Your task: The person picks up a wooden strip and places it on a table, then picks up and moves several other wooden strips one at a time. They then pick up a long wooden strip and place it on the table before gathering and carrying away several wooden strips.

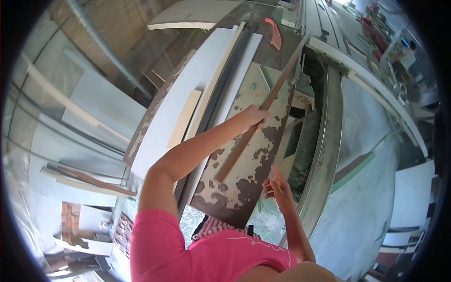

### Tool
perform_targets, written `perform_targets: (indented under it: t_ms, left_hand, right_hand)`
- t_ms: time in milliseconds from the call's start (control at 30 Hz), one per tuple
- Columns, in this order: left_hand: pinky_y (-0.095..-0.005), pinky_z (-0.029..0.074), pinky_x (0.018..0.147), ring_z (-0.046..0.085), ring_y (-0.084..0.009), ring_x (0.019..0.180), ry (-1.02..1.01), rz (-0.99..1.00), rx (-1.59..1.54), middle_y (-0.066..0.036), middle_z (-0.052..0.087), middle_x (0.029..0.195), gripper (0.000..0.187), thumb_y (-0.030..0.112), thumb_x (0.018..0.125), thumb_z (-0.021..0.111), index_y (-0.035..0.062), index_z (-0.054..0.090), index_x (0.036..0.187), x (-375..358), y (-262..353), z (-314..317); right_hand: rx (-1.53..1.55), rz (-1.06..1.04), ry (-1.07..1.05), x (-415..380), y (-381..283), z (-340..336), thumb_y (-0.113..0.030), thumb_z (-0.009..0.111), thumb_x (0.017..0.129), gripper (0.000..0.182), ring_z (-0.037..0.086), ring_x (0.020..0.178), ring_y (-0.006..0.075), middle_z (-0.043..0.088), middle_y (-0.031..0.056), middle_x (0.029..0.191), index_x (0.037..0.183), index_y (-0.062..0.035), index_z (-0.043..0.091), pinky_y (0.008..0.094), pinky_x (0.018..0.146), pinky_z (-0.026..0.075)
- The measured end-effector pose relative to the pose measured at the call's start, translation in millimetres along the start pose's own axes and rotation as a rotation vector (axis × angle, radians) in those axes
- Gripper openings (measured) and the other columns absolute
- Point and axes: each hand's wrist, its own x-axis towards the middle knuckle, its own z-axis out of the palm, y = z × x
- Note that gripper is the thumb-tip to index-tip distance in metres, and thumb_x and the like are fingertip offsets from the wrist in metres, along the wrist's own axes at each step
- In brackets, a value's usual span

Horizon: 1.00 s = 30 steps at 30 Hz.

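My left hand (255, 118) is closed around a long brown wooden strip (239, 151). The strip slants over the worn, patchy tabletop (225, 190), its near end above the table and its far end up by the metal rail. My right hand (279, 188) is beside the table's right edge with nothing in it, the index finger stretched out and the others loosely bent. Left of the strip, dark grey strips (225, 82), a pale wooden strip (213, 89) and a short pale board (184, 120) lie lengthwise on a white panel (176, 89).
An orange-red push handle (273, 34) lies at the table's far end. A metal rail (324, 155) runs along the right, past an open gap in the machine. A long white fence (371, 77) crosses at the upper right. Several boards and strips (89, 181) stand at the left.
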Motion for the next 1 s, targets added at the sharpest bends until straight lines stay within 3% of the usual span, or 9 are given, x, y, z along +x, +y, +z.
perform_targets:
  t_ms: [167, 233, 467, 533, 600, 733, 833, 1000]
  left_hand:
    - [-0.024, 0.03, 0.037, 0.038, -0.0078, 0.043, 0.143, -0.108, 0.134, -0.001, 0.041, 0.059, 0.023, 0.022, 0.083, 0.059, 0.0058, 0.043, 0.085, -173.0, -55.5, -6.9]
    - [-0.0238, 0.03, 0.036, 0.038, -0.0074, 0.042, 0.191, -0.16, 0.167, 0.0, 0.042, 0.059, 0.023, 0.023, 0.084, 0.059, 0.0048, 0.045, 0.088, -238.5, -74.6, 0.7]
    - [-0.025, 0.034, 0.037, 0.043, -0.0081, 0.042, 0.388, -0.219, 0.405, -0.002, 0.048, 0.056, 0.034, 0.027, 0.084, 0.059, -0.001, 0.047, 0.097, -395.4, -167.7, 36.2]
    - [-0.0284, 0.038, 0.044, 0.047, -0.0099, 0.05, 0.41, -0.203, 0.417, -0.006, 0.052, 0.061, 0.037, 0.03, 0.083, 0.06, -0.0017, 0.048, 0.098, -420.5, -196.8, 42.8]
    - [-0.0339, 0.04, 0.055, 0.048, -0.0135, 0.062, 0.46, -0.106, 0.448, -0.011, 0.053, 0.066, 0.036, 0.031, 0.082, 0.061, -0.0006, 0.05, 0.094, -438.0, -227.1, 50.2]
    - [-0.0348, 0.04, 0.056, 0.045, -0.0153, 0.061, 0.503, -0.16, 0.479, -0.014, 0.051, 0.065, 0.033, 0.03, 0.082, 0.06, -0.001, 0.048, 0.087, -457.9, -246.4, 53.0]
    - [-0.0354, 0.039, 0.055, 0.044, -0.0161, 0.06, 0.549, -0.13, 0.415, -0.015, 0.05, 0.064, 0.032, 0.028, 0.082, 0.06, -0.0009, 0.046, 0.085, -452.6, -264.7, 48.6]
    - [-0.0348, 0.04, 0.053, 0.045, -0.0182, 0.057, 0.611, -0.037, 0.333, -0.016, 0.048, 0.061, 0.031, 0.027, 0.082, 0.06, -0.0007, 0.046, 0.085, -418.5, -279.5, 28.6]
  right_hand:
    - [0.047, 0.088, -0.04, -38.0, 30.9, -4.3, -0.044, 0.045, 0.09, 0.061, 0.056, 0.073, 0.0127, 0.056, 0.0058, 0.09, 0.137, -0.0088, 0.026, 0.026, 0.062, 0.048]
    - [0.086, 0.028, -0.054, -43.0, 30.9, 5.4, -0.043, 0.044, 0.091, 0.061, 0.058, 0.081, 0.0153, 0.057, 0.0087, 0.097, 0.136, -0.0073, 0.026, 0.0284, 0.069, 0.049]
    - [0.133, -0.009, -0.155, -44.4, 34.6, 82.6, -0.042, 0.044, 0.091, 0.064, 0.056, 0.094, 0.0176, 0.052, 0.0133, 0.112, 0.137, -0.0035, 0.022, 0.0319, 0.079, 0.048]
    - [0.127, -0.02, -0.177, -45.9, 36.5, 102.9, -0.042, 0.048, 0.089, 0.07, 0.054, 0.098, 0.0219, 0.048, 0.0162, 0.118, 0.136, -0.001, 0.017, 0.0344, 0.078, 0.049]
    - [0.114, -0.013, -0.189, -46.7, 44.5, 116.4, -0.041, 0.049, 0.089, 0.066, 0.053, 0.097, 0.0206, 0.048, 0.0144, 0.115, 0.134, -0.0017, 0.02, 0.035, 0.078, 0.049]
    - [0.096, -0.055, -0.201, -57.7, 47.2, 148.0, -0.036, 0.05, 0.089, 0.054, 0.053, 0.091, 0.0163, 0.05, 0.0087, 0.103, 0.128, -0.0053, 0.028, 0.0347, 0.076, 0.05]
    - [0.027, -0.036, -0.21, -55.1, 38.1, 164.6, -0.038, 0.048, 0.09, 0.055, 0.052, 0.092, 0.0139, 0.05, 0.0063, 0.11, 0.133, -0.0113, 0.027, 0.0344, 0.077, 0.048]
    - [-0.036, -0.028, -0.207, 0.2, 38.1, 170.3, -0.033, 0.05, 0.09, 0.057, 0.054, 0.089, 0.0151, 0.051, 0.0092, 0.102, 0.132, -0.0049, 0.024, 0.0313, 0.07, 0.051]
